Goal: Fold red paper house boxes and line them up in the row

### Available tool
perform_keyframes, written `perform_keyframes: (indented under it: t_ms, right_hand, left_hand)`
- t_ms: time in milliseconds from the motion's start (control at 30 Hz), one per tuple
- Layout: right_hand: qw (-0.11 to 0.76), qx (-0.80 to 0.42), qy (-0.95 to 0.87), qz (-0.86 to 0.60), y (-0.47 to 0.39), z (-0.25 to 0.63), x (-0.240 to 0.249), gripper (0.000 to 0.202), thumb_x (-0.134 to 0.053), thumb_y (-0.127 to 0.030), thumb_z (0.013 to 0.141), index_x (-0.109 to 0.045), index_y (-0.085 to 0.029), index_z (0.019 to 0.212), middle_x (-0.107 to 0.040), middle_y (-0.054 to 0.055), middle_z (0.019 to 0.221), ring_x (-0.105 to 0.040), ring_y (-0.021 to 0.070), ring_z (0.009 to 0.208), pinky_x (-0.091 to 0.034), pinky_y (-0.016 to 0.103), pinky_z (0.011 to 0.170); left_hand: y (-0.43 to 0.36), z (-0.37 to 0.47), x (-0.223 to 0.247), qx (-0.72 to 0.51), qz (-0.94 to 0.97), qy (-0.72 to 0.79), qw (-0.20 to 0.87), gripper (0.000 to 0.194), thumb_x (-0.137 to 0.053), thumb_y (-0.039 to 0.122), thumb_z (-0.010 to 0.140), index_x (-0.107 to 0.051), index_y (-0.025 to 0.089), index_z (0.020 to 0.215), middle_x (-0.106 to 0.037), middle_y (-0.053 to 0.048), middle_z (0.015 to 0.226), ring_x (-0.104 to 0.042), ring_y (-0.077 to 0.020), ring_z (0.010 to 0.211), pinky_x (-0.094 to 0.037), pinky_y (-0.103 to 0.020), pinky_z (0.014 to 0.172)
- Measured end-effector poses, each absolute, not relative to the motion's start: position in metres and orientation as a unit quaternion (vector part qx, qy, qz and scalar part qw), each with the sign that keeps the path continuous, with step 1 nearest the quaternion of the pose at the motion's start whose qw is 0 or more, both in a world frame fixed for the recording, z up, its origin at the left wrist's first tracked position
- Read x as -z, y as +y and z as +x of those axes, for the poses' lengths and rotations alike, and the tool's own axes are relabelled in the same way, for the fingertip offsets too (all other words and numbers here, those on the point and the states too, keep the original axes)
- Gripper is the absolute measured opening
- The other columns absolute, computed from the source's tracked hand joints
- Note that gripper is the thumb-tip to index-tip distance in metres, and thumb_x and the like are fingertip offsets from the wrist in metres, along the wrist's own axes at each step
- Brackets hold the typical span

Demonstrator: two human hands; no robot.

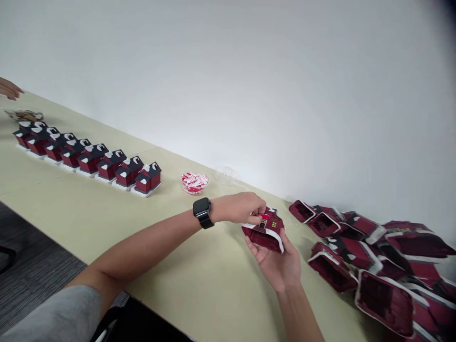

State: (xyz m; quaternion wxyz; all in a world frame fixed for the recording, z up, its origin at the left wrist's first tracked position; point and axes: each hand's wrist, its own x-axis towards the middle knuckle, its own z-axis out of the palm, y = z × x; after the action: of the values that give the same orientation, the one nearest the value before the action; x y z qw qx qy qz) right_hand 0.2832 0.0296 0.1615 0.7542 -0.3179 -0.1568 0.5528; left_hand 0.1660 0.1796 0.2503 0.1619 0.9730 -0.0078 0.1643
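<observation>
My right hand (281,266) holds a small dark-red toy house (276,232) from below, its fingers and thumb closed around the sides. The house is tilted, with its hollow, white-edged base facing me and yellow windows on its front. My left hand (245,209), with a black watch on the wrist, pinches at the house's front wall by the door. A small bright red piece (266,216) shows at its fingertips, partly hidden by them. Beyond my left wrist, a clear round tub (194,183) contains several red-and-white striped pieces.
Several finished-looking red houses with dark snowy roofs (147,179) stand in a row at left. More houses (384,297) lie heaped on their sides at right. A clear lid (226,175) lies near the wall. Another person's hand (10,89) is at far left, above a container (24,115).
</observation>
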Motion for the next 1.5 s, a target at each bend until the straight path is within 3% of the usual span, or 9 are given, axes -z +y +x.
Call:
perform_keyframes:
  t_ms: [333,633,833,900,967,1067,1200,1333,1500]
  right_hand:
    - [0.751,-0.556,-0.173,-0.311,0.026,0.277,-0.170,0.042,-0.068,-0.049,0.089,-0.068,-0.028,0.125,-0.072,0.004,0.125,-0.067,0.0315,0.116,-0.046,0.056,0.109]
    - [0.754,-0.553,-0.179,-0.308,0.023,0.273,-0.170,0.041,-0.067,-0.050,0.089,-0.069,-0.029,0.124,-0.072,0.004,0.124,-0.066,0.0314,0.117,-0.045,0.058,0.108]
    - [0.745,-0.551,-0.212,-0.311,0.020,0.270,-0.171,0.052,-0.069,-0.050,0.088,-0.061,-0.032,0.137,-0.068,0.007,0.132,-0.065,0.0327,0.119,-0.042,0.060,0.110]
    - [0.746,-0.550,-0.210,-0.312,0.020,0.270,-0.171,0.050,-0.068,-0.051,0.088,-0.063,-0.032,0.135,-0.068,0.007,0.132,-0.065,0.0328,0.119,-0.041,0.061,0.111]
    - [0.745,-0.552,-0.206,-0.312,0.021,0.270,-0.170,0.047,-0.068,-0.052,0.088,-0.066,-0.032,0.130,-0.069,0.007,0.130,-0.066,0.0331,0.118,-0.039,0.060,0.112]
    - [0.728,-0.566,-0.216,-0.320,0.023,0.265,-0.166,0.044,-0.071,-0.048,0.086,-0.071,-0.025,0.124,-0.071,0.010,0.126,-0.066,0.0347,0.117,-0.037,0.060,0.113]
    - [0.700,-0.578,-0.239,-0.345,0.028,0.259,-0.152,0.048,-0.079,-0.039,0.079,-0.070,-0.023,0.124,-0.074,0.010,0.120,-0.067,0.0338,0.115,-0.038,0.059,0.113]
    - [0.684,-0.571,-0.253,-0.375,0.030,0.254,-0.142,0.056,-0.086,-0.037,0.072,-0.070,-0.023,0.125,-0.076,0.010,0.114,-0.069,0.0347,0.110,-0.044,0.058,0.109]
    - [0.696,-0.550,-0.250,-0.387,0.027,0.248,-0.147,0.049,-0.084,-0.035,0.074,-0.072,-0.022,0.120,-0.077,0.010,0.111,-0.071,0.0336,0.106,-0.048,0.054,0.105]
  left_hand:
    - [0.190,0.170,-0.240,-0.241,0.969,-0.062,-0.002,0.009,-0.052,0.021,0.099,-0.060,0.017,0.099,-0.065,-0.008,0.097,-0.055,-0.0215,0.095,-0.042,-0.032,0.086]
    - [0.177,0.156,-0.259,-0.219,0.972,-0.088,0.024,0.022,-0.046,0.015,0.101,-0.059,0.017,0.085,-0.063,-0.007,0.087,-0.054,-0.0197,0.089,-0.043,-0.031,0.082]
    - [0.189,0.155,-0.258,-0.231,0.947,-0.079,0.207,0.018,-0.056,0.004,0.089,-0.060,0.018,0.077,-0.062,-0.002,0.078,-0.055,-0.0158,0.082,-0.042,-0.027,0.076]
    - [0.195,0.156,-0.255,-0.238,0.933,-0.054,0.266,0.007,-0.067,0.013,0.086,-0.062,0.018,0.083,-0.065,-0.002,0.087,-0.057,-0.0152,0.084,-0.043,-0.027,0.077]
    - [0.197,0.159,-0.252,-0.265,0.911,-0.020,0.316,0.015,-0.071,0.029,0.087,-0.062,0.018,0.092,-0.066,-0.004,0.099,-0.058,-0.0163,0.091,-0.044,-0.028,0.081]
    - [0.191,0.166,-0.244,-0.300,0.860,0.049,0.411,0.039,-0.050,0.054,0.098,-0.064,0.018,0.101,-0.068,-0.006,0.107,-0.059,-0.0168,0.096,-0.045,-0.030,0.086]
    - [0.178,0.175,-0.232,-0.197,0.842,0.100,0.492,0.080,-0.018,0.068,0.101,-0.073,0.015,0.077,-0.064,-0.005,0.068,-0.055,-0.0142,0.065,-0.044,-0.029,0.071]
    - [0.170,0.178,-0.224,-0.209,0.832,0.135,0.496,0.081,-0.022,0.065,0.101,-0.070,0.015,0.059,-0.046,-0.002,0.045,-0.046,-0.0125,0.051,-0.039,-0.028,0.063]
    - [0.167,0.179,-0.217,-0.249,0.814,0.143,0.504,0.079,-0.025,0.063,0.102,-0.069,0.015,0.056,-0.048,-0.002,0.046,-0.046,-0.0121,0.051,-0.037,-0.028,0.060]
